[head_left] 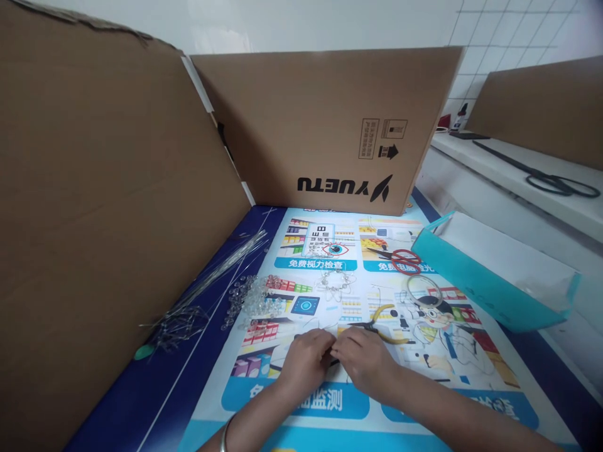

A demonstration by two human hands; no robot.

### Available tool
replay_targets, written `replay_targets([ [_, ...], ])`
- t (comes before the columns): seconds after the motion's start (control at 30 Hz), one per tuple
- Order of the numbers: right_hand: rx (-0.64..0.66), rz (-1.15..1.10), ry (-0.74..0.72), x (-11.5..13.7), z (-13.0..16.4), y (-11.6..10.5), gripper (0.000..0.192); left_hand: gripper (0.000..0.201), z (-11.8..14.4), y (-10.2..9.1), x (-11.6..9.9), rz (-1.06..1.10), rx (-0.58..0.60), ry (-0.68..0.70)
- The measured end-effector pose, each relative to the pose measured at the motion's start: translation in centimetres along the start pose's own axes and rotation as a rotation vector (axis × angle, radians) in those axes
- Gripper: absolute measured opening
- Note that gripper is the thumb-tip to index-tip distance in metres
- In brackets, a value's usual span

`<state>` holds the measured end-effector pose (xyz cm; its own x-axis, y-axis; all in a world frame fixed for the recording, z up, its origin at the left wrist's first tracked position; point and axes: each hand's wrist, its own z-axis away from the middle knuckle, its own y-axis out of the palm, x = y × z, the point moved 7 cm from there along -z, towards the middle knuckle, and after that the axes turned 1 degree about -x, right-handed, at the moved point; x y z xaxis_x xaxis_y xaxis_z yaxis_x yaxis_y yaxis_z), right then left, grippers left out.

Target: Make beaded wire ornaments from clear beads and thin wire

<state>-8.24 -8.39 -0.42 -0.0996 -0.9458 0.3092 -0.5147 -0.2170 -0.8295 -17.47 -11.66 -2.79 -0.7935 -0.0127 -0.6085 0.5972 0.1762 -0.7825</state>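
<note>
My left hand [308, 356] and my right hand [365, 359] meet above the printed sheet, fingertips pinched close together. What they hold is too small and too covered by the fingers to make out. Just beyond my right hand lie yellow-handled pliers [390, 339], their jaws pointing left. Farther off sits a ring of clear beads with wire loops [335, 282]. A pile of clear beads [254, 300] is spread to the left of my hands. Beside it lies a bundle of thin wires [226, 267], tangled at its near end.
Red-handled scissors [406, 262] and a coil of wire [424, 291] lie to the right, near a turquoise open box [494, 282]. Cardboard panels [301, 119] wall off the left and back. Large black scissors [541, 172] rest on a white ledge [513, 182].
</note>
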Motion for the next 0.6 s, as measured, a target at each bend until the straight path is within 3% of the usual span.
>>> replay_targets([
  [0.6, 0.009, -0.018, 0.017, 0.2, -1.0, -0.9, 0.019, 0.010, -0.1, 0.3, 0.2, 0.026, 0.031, -0.044],
])
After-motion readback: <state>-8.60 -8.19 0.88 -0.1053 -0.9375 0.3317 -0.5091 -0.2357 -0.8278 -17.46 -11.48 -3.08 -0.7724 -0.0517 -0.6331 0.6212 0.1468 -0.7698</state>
